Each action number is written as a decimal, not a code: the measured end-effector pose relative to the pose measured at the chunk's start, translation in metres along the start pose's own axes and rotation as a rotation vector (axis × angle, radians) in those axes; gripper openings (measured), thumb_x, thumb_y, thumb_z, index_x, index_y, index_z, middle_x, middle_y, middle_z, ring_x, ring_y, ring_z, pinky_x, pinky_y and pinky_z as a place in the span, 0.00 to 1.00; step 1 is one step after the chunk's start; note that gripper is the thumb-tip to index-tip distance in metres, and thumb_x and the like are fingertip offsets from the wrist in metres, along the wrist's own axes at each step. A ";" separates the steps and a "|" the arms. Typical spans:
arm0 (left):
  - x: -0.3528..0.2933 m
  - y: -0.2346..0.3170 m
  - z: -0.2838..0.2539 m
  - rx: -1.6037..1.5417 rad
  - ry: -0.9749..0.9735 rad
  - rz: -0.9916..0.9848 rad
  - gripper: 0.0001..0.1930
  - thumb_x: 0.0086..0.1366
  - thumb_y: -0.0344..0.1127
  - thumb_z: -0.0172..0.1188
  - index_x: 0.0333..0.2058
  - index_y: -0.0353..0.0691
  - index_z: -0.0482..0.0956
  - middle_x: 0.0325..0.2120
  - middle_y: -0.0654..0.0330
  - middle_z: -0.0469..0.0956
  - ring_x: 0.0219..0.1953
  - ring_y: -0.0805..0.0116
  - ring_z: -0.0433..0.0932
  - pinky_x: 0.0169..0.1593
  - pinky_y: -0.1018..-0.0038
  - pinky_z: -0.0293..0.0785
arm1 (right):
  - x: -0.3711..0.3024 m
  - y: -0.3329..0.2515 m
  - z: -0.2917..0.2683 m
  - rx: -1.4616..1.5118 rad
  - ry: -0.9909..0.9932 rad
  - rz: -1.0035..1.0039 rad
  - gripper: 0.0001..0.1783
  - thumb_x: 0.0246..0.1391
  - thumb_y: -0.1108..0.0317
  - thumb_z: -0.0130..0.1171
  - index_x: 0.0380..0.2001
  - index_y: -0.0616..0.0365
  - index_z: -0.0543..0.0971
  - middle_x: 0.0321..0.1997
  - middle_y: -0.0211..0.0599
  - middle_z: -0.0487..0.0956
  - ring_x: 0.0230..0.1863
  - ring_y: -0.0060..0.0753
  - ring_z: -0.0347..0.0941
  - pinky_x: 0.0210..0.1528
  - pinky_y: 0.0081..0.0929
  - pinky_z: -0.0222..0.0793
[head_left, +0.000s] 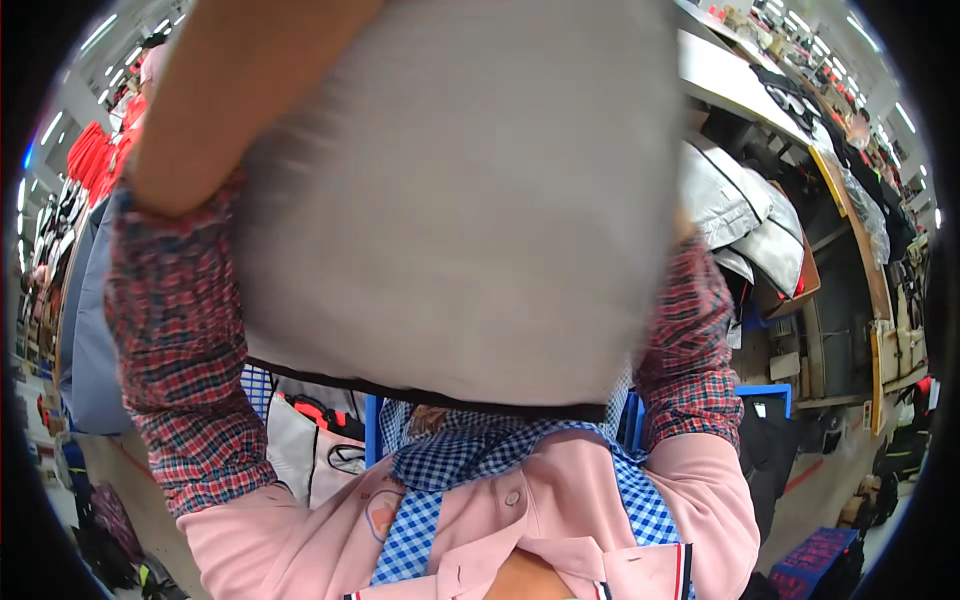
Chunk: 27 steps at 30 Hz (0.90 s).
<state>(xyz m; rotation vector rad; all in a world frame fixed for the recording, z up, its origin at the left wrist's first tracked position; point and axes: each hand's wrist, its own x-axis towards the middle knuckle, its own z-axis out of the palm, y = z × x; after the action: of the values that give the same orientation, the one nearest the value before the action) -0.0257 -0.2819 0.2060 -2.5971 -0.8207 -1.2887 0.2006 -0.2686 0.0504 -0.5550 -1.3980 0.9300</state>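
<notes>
A large grey fabric piece [470, 220] with a black-bound lower edge fills the middle of the view, raised close in front of my chest and slightly blurred. My left hand [250, 90] and bare forearm, blurred, reach up across its upper left side; the fingers run out past the top of the picture. On the other side, my right sleeve [692, 330] rises along the fabric's right edge. Only a sliver of skin shows above that cuff, and the grey piece hides my right hand. Whether either hand grips the fabric cannot be seen.
At right, silvery-grey sewn pieces [750, 215] are heaped in a box beside a worktable [740, 85]. Behind the held fabric, a blue crate [372, 430] and grey pieces with red and black parts [315, 440] show near my lap. Red goods [95, 150] are piled at far left.
</notes>
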 end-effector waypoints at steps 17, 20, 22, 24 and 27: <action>-0.260 -0.092 0.153 -1.158 -0.724 -1.537 0.24 0.71 0.48 0.54 0.49 0.29 0.76 0.37 0.55 0.83 0.36 0.67 0.83 0.41 0.73 0.81 | -0.175 -0.107 -0.245 -0.235 -0.352 -0.254 0.21 0.55 0.63 0.61 0.44 0.71 0.77 0.41 0.49 0.82 0.46 0.48 0.78 0.48 0.39 0.75; -0.251 -0.083 0.167 -1.443 -0.375 -1.669 0.20 0.68 0.40 0.60 0.48 0.26 0.74 0.37 0.53 0.82 0.32 0.71 0.83 0.37 0.76 0.82 | -0.195 -0.161 -0.232 -0.614 -0.318 0.170 0.18 0.53 0.69 0.61 0.45 0.69 0.78 0.41 0.47 0.82 0.46 0.46 0.79 0.50 0.38 0.74; -0.240 -0.076 0.168 -1.430 -0.426 -1.484 0.17 0.66 0.34 0.61 0.48 0.28 0.73 0.39 0.53 0.81 0.35 0.72 0.82 0.40 0.75 0.81 | -0.188 -0.197 -0.223 -0.930 -0.225 0.500 0.17 0.51 0.75 0.59 0.46 0.67 0.78 0.44 0.46 0.82 0.48 0.45 0.78 0.53 0.36 0.72; -0.229 -0.061 0.172 -1.313 -0.285 -1.297 0.17 0.67 0.34 0.60 0.48 0.28 0.72 0.42 0.53 0.80 0.39 0.72 0.81 0.44 0.76 0.79 | -0.168 -0.215 -0.217 -1.592 -0.259 0.752 0.23 0.46 0.83 0.57 0.49 0.62 0.79 0.48 0.45 0.82 0.55 0.45 0.75 0.58 0.33 0.69; -0.213 -0.040 0.174 -1.312 -0.269 -1.245 0.17 0.67 0.32 0.59 0.51 0.28 0.70 0.45 0.55 0.78 0.42 0.73 0.78 0.48 0.76 0.75 | -0.115 -0.199 -0.213 -1.794 -0.264 0.602 0.22 0.51 0.77 0.59 0.52 0.63 0.76 0.52 0.48 0.79 0.55 0.48 0.74 0.58 0.35 0.66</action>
<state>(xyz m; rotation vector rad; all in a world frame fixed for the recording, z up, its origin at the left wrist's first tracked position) -0.0295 -0.2765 -0.0721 -3.1231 -2.6547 -2.3499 0.4608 -0.4315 0.1155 -2.3076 -2.1083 -0.1364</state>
